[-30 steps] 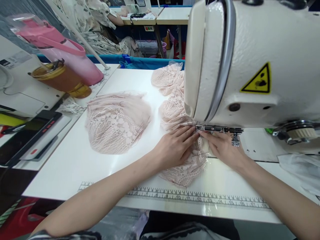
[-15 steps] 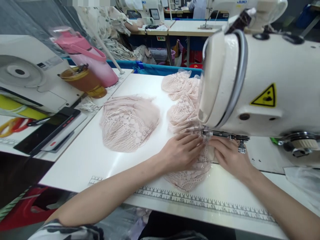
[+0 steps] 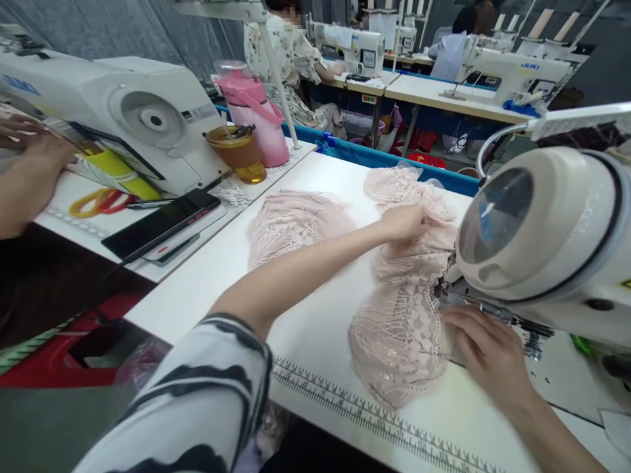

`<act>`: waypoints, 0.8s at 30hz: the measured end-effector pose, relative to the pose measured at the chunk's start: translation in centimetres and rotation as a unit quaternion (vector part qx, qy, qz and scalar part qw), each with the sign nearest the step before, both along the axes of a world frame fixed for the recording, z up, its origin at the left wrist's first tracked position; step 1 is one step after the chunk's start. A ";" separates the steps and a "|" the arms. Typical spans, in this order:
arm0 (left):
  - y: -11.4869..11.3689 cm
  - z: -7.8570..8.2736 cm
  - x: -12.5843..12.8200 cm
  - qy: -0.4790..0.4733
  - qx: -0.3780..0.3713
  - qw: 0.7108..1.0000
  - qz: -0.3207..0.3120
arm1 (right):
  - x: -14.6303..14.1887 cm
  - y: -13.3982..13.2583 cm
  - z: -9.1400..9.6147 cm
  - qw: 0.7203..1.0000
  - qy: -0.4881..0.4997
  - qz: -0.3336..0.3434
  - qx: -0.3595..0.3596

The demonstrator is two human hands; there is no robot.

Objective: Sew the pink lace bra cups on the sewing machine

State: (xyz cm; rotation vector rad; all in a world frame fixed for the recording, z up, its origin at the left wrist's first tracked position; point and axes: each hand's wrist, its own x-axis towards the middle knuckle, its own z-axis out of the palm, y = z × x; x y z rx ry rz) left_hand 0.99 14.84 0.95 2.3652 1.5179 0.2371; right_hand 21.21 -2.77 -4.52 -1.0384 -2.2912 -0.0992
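A strip of joined pale pink lace pieces (image 3: 404,315) runs from the near table edge past the needle of the white sewing machine (image 3: 547,236) toward the far side. My left hand (image 3: 401,223) is stretched out to the far end of that strip, fingers closed on the sewn lace behind the machine head. My right hand (image 3: 486,348) lies flat, fingers out, on the edge of the lace just in front of the presser foot. A separate stack of pink lace pieces (image 3: 290,220) lies to the left on the white table (image 3: 221,289).
A printed ruler (image 3: 345,410) runs along the near table edge. On the left stand another sewing machine (image 3: 123,112), a dark control panel (image 3: 162,223), a brown cup (image 3: 239,154) and a pink jug (image 3: 256,108). Another person's hand (image 3: 29,157) rests at far left; other workers sit behind.
My left hand left the lace at the needle and reached forward to the sewn lace behind the machine. My head lifted and turned left. My right hand stays by the presser foot.
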 end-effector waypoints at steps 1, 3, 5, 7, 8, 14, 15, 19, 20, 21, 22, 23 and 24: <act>1.5 -0.1 0.3 -0.005 0.008 1.000 0.007 | 0.1 0.0 0.0 1.000 -0.002 0.003 0.005; 3.7 -0.2 0.7 -0.013 0.039 0.999 0.031 | 0.2 0.1 -0.2 1.000 -0.007 0.012 0.014; 4.5 0.0 0.6 -0.016 0.078 0.996 0.049 | 0.3 0.2 -0.2 1.000 -0.012 0.022 0.017; 4.0 0.6 0.0 -0.016 0.115 0.992 0.048 | 0.3 0.2 -0.2 1.000 -0.010 0.025 0.015; 3.3 0.9 -0.5 -0.016 0.131 0.990 0.039 | 0.2 0.2 -0.2 1.000 -0.007 0.022 0.014; -7.7 1.4 -4.7 -0.059 0.256 0.956 -0.128 | -0.1 -0.3 0.3 0.999 -0.025 -0.017 0.025; -10.1 1.0 -5.3 -0.070 0.280 0.936 -0.199 | -0.1 -0.4 0.5 0.999 -0.022 -0.009 0.030; -18.2 -0.8 -7.1 -0.075 0.330 0.862 -0.377 | -0.1 -0.4 0.8 0.998 0.004 0.013 0.069; -19.5 -1.2 -7.3 -0.043 0.338 0.857 -0.386 | 0.0 -0.5 0.7 0.996 0.012 0.031 0.086; -20.6 -1.6 -7.4 -0.020 0.358 0.847 -0.393 | 0.0 -0.5 0.7 0.994 0.015 0.051 0.094; -21.3 -1.8 -7.5 0.001 0.366 0.842 -0.395 | 0.1 -0.5 0.6 0.993 0.016 0.067 0.094; -21.9 -2.0 -7.5 0.014 0.375 0.838 -0.395 | 0.2 -0.5 0.5 0.993 0.012 0.082 0.088; -22.2 -2.0 -7.4 0.020 0.378 0.837 -0.395 | 0.2 -0.5 0.4 0.993 0.007 0.092 0.080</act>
